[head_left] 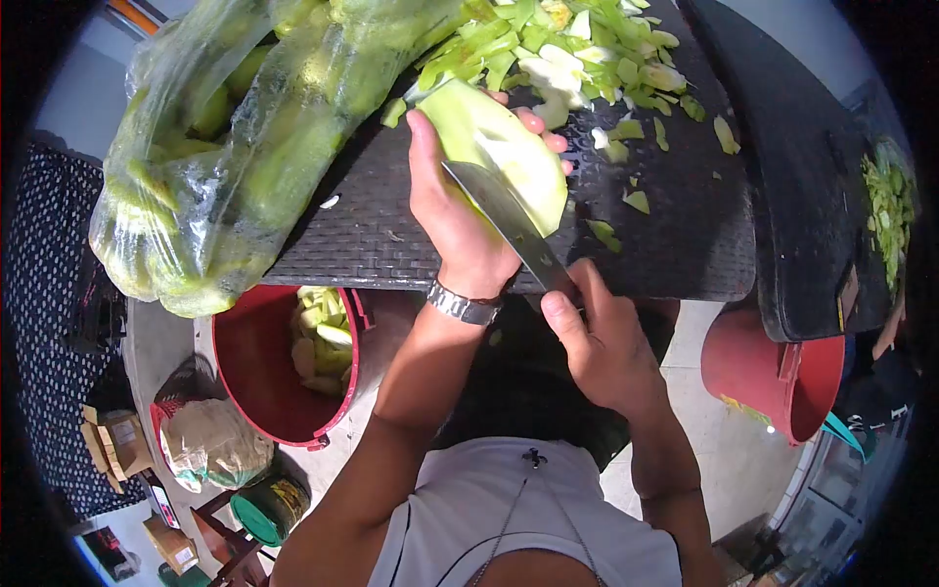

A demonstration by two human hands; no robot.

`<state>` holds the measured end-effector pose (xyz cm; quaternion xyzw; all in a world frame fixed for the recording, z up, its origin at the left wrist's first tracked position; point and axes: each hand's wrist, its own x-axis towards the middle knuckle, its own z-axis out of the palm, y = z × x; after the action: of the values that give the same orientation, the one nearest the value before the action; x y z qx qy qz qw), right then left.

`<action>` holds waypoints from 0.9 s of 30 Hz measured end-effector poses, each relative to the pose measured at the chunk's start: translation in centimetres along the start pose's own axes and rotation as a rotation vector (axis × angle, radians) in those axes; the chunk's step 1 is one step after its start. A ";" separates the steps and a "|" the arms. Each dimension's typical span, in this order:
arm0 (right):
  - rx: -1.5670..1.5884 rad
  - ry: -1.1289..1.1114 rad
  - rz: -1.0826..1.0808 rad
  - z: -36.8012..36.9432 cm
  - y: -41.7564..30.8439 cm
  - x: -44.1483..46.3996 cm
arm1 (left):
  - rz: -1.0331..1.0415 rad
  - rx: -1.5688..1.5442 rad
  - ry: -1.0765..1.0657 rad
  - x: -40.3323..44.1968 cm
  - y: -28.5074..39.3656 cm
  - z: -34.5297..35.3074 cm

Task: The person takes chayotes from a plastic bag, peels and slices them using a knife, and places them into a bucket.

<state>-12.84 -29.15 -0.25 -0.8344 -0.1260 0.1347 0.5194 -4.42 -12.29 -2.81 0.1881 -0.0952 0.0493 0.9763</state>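
A large, pale green peeled fruit (474,127), perhaps a green mango, rests in my left hand (460,225). That hand is closed around it, with the thumb on one side and fingertips showing on the far side. My right hand (611,347) grips a knife (514,230) by its handle, which the fingers mostly hide. The blade slants up to the left across the fruit's near side, and whether it is cutting in cannot be told. Both hands are above the near edge of a dark woven tabletop (362,225).
Green peelings (587,59) are heaped at the back of the tabletop. A clear plastic bag (235,157) of green fruit overhangs its left edge. Below are a red bucket (240,352) holding pale pieces and another red bucket (748,367) at right. A dark chair (802,176) stands beside the table.
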 end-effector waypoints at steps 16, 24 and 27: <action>-0.012 -0.075 0.040 -0.5 0.1 0.2 | 0.037 0.187 0.122 -1.3 -1.2 1.8; -0.018 -0.088 0.000 -0.2 0.0 1.0 | 0.153 0.210 0.220 -2.2 -1.4 2.5; -0.013 -0.070 -0.024 0.1 0.2 1.1 | 0.157 0.240 0.237 -2.0 -1.0 2.5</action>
<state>-11.87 -28.77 -0.63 -0.8310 -0.1549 0.1570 0.5108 -6.66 -14.28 -1.26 0.2880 0.0129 0.1584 0.9444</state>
